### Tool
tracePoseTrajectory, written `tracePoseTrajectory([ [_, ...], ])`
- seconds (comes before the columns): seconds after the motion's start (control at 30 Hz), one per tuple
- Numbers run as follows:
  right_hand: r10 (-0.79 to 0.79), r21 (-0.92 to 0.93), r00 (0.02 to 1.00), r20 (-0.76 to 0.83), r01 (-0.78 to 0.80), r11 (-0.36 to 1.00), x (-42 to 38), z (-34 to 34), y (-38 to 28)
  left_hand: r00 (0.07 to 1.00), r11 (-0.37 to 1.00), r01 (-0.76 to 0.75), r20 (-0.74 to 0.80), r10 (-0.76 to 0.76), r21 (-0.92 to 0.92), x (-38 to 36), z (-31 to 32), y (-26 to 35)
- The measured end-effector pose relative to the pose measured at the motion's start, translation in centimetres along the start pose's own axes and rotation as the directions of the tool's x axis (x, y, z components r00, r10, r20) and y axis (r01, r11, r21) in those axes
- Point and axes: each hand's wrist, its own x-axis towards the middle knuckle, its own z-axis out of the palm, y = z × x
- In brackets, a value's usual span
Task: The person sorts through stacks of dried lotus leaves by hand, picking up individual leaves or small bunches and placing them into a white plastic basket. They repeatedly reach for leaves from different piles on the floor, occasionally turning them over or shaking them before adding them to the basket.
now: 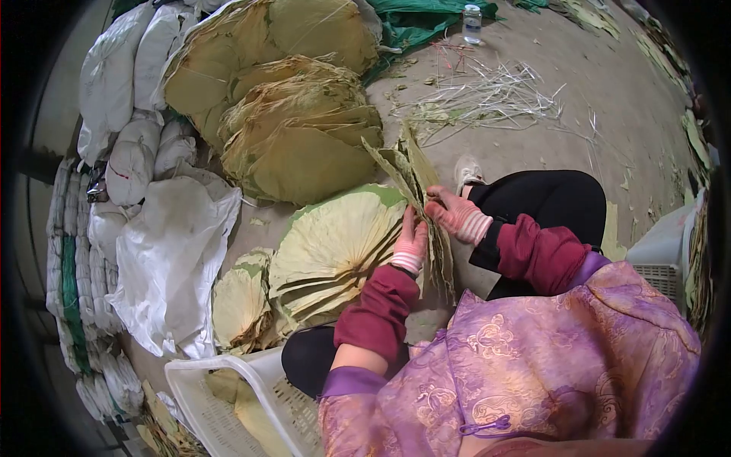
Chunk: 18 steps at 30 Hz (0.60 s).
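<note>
A bundle of dried lotus leaves (428,232) stands on edge in front of me, its layers fanned apart at the top. My left hand (411,241), in a pink glove with a striped cuff, presses against the near left side, fingers closed on the leaves. From the other side my right hand (459,215), gloved the same way, grips the bundle's edge with fingers curled. Just left of it lies a pale, fanned stack of leaves (335,236). A smaller pile of leaves (240,301) sits farther left.
Tall leaf stacks (304,160) rise behind. A white plastic sheet (175,251) and stuffed white sacks (114,76) line the left. Near my knee is a white basket (259,396). Loose white strips (502,95) litter the floor, with a jar (472,24) beyond.
</note>
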Motion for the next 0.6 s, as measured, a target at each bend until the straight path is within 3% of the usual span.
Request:
tracePoseTrajectory([
  [0.07,0.107,-0.225,0.989,0.103,-0.081,0.971,-0.1,-1.1,-3.0,1.0,0.998,0.027,-0.018,-0.026,0.061,-0.4,0.2,1.1],
  [0.1,0.164,-0.392,0.98,0.112,-0.108,0.914,0.3,-1.6,-4.8,0.991,0.99,-0.123,-0.046,0.126,0.07,-0.1,0.6,-0.9],
  [0.13,0.161,-0.394,0.98,0.114,-0.105,0.913,0.7,-1.9,-5.9,0.958,0.959,-0.27,-0.072,0.276,0.084,0.0,0.7,-1.0],
  [0.2,0.21,-0.626,0.96,0.183,-0.051,0.778,1.6,-2.2,-7.3,0.956,0.954,-0.278,-0.06,0.286,0.114,0.1,0.5,-1.4],
  [0.27,0.143,-0.663,0.977,0.155,-0.004,0.749,2.1,-2.3,-7.7,0.998,0.997,-0.041,0.056,0.037,0.066,0.5,0.4,-1.7],
  [0.4,0.112,-0.712,0.983,0.143,0.024,0.702,2.6,-2.2,-8.2,0.997,0.999,0.041,0.071,-0.042,0.017,0.1,0.2,0.0],
  [0.47,0.168,-0.711,0.972,0.164,-0.002,0.703,2.7,-2.2,-8.4,0.992,0.952,-0.103,0.043,0.12,-0.288,-0.2,0.4,1.5],
  [0.5,0.166,-0.713,0.972,0.166,0.001,0.701,2.7,-2.1,-8.3,0.992,0.952,-0.105,0.04,0.122,-0.289,-0.2,0.3,1.6],
  [0.57,0.073,-0.726,0.988,0.137,0.05,0.686,2.6,-2.0,-7.7,0.997,0.968,0.077,0.033,-0.071,-0.237,-0.4,-0.5,1.7],
  [0.6,0.07,-0.725,0.988,0.14,0.054,0.686,2.5,-2.1,-7.9,0.997,0.968,0.076,0.029,-0.071,-0.237,-0.3,-1.0,1.3],
])
